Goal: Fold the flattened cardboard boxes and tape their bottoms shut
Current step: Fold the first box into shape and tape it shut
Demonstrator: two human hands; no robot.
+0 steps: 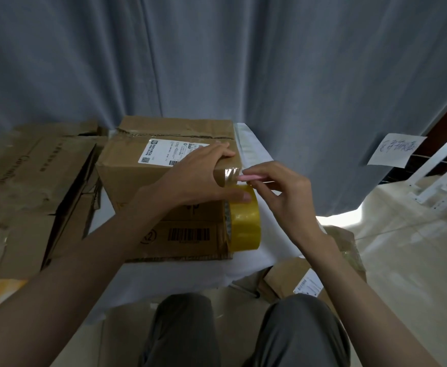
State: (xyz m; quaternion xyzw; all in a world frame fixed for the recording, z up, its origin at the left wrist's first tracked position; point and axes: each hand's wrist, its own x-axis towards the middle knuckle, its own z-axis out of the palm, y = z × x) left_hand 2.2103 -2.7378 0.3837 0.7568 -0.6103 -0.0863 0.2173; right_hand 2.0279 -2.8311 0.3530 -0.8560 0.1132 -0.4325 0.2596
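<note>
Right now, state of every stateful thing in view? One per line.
Folded brown cardboard box: assembled, flaps shut, on the white table.
Yellow tape roll: upright at the box's right edge, strip pulled up.
Pink cutter: at the tape strip.
Flattened cardboard boxes: unfolded, stacked left.
Left hand: presses the box, thumb on the roll.
Right hand: pinches the cutter.

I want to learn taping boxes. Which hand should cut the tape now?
The right hand. It already pinches the pink cutter at the stretched tape strip, while the left hand is busy pressing the box and steadying the yellow tape roll.
</note>
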